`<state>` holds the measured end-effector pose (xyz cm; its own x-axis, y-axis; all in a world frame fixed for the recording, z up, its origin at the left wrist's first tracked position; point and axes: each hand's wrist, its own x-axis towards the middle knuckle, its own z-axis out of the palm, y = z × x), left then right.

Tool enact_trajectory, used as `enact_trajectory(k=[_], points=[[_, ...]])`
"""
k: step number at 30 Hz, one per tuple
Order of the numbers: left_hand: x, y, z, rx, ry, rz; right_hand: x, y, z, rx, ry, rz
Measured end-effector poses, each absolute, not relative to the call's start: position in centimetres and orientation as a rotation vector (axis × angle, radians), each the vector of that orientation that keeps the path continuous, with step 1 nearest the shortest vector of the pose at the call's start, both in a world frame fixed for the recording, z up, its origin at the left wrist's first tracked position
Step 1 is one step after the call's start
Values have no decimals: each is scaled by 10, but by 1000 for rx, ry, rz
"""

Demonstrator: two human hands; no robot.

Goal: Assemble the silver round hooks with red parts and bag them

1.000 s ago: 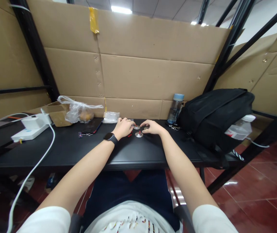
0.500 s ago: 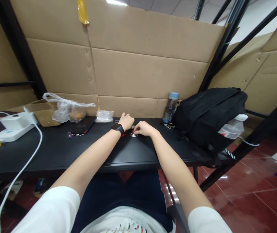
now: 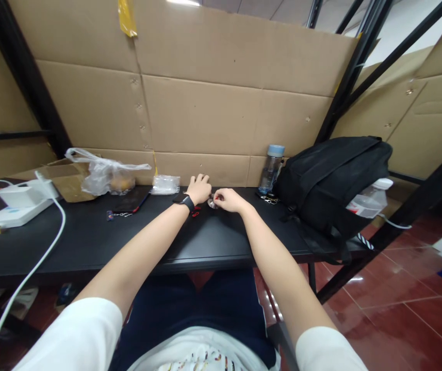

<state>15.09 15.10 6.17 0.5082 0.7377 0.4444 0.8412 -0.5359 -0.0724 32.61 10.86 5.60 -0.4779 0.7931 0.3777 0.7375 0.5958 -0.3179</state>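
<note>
two bare hands meet at the far side of the one long black counter [image 3: 89, 242]. the right hand [image 3: 226, 200] has its grip pinched narrow, thumb and forefinger closed on one small silvery round metal disc [image 3: 212, 204], which sits tilted just over the counter between the two hands. the left hand [image 3: 198, 188], with one black wristwatch [image 3: 184, 201] on its wrist, lies knuckles up just left of the disc, fingers stretched toward the brown cardboard wall [image 3: 224, 113]. whether its grip has hold of anything i cannot tell, since the palm faces down. one small red piece [image 3: 195, 213] lies on the counter beside the watch.

to the left lie one small clear plastic packet [image 3: 165, 184], one dark flat phone [image 3: 130, 204], one crumpled clear plastic bag [image 3: 107, 175], one open brown cardboard box [image 3: 64, 180] and one white power strip [image 3: 14, 206] with one white cable [image 3: 48, 247].

to the right stand one clear water bottle with a blue cap [image 3: 272, 169], one small bunch of keys [image 3: 269, 200] and one black backpack [image 3: 329, 180], with a second clear bottle with a white cap [image 3: 367, 198] in its side.
</note>
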Motion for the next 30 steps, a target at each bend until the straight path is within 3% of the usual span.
enact_trajectory(k=[6,15,23,30], points=[[121,135,72,-2463,-1309,-922,340,117,55,-1186,-2181,5],[100,120,57,-2425,-1444,-1141,314,115,60,-993,-1625,317],[108,115,59,-2324,-1479,-1380,301,117,50,-929,-1597,428],[112,112,57,-2324,-1399,-1438,288,107,48,-836,-1504,794]])
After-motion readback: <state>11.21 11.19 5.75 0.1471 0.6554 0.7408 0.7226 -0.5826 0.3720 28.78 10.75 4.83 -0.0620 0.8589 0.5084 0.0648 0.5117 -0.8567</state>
